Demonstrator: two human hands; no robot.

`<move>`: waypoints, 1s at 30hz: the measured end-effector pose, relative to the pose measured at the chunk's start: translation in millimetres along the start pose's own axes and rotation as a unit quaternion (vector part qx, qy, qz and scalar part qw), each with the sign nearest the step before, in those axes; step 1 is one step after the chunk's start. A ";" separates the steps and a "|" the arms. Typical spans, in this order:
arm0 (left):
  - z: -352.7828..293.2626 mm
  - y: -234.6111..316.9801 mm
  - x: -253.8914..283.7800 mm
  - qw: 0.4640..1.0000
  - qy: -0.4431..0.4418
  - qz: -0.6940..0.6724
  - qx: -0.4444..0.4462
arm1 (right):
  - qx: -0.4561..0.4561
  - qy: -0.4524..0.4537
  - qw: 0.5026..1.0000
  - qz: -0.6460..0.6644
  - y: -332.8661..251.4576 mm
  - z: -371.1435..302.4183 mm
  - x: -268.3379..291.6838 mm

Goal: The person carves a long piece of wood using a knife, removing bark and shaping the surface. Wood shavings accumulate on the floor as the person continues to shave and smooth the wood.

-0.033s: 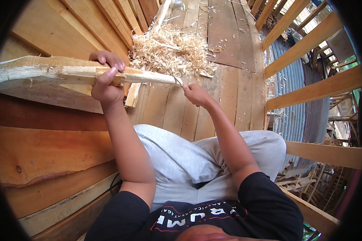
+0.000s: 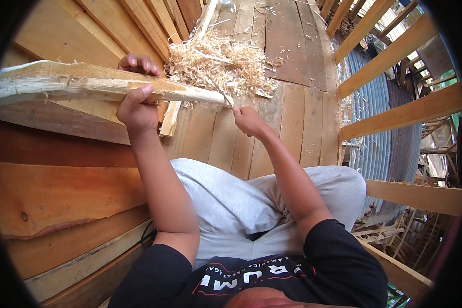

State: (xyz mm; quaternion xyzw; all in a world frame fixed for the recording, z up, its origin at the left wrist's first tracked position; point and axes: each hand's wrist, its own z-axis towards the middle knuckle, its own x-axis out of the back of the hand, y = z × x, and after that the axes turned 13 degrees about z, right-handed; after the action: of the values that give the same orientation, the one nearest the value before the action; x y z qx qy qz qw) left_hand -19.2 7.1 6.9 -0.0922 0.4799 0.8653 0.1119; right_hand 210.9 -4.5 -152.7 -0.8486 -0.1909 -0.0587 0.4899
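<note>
A long, pale, roughly carved piece of wood (image 2: 97, 88) reaches in from the left and tapers to a narrow end in the middle. My left hand (image 2: 139, 113) grips it, thumb on the near side and fingers on the far side. Closed beside the narrow end is my right hand (image 2: 250, 122). A small dark curved strip (image 2: 227, 100) shows at that end, touching the wood. Whether my right fingers hold this strip, the wood's tip or a handle, I cannot tell.
Curly wood shavings (image 2: 215, 64) are heaped on the plank floor (image 2: 290, 128) just beyond the wood. Boards (image 2: 66, 192) line the left side. A slatted wooden railing (image 2: 403, 113) runs along the right, with corrugated metal sheets (image 2: 372, 133) behind it. A short offcut (image 2: 170, 120) lies under the wood.
The carved wood has tilted slightly, its left part shifting a little to the right. My left fingers have loosened and shifted a bit on the far side. My right hand is almost still.
</note>
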 end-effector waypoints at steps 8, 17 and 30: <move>3.4 10.7 -18.1 0.994 0.087 0.039 0.044 | -0.035 0.081 0.996 0.013 6.3 11.3 -1.6; -5.9 -12.1 -22.5 0.998 -0.046 0.003 -0.050 | 0.031 0.064 0.997 -0.026 -30.0 -8.5 -0.3; -4.0 -12.1 -17.5 0.993 -0.110 -0.017 -0.048 | 0.030 0.028 0.999 0.035 -26.9 -11.6 12.1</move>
State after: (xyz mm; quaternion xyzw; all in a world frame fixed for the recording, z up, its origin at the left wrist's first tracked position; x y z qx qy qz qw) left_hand 1.2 8.1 -0.3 -0.0099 0.4207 0.8903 0.1738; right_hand 212.8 0.9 -121.4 -0.8375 -0.1488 -0.0597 0.5224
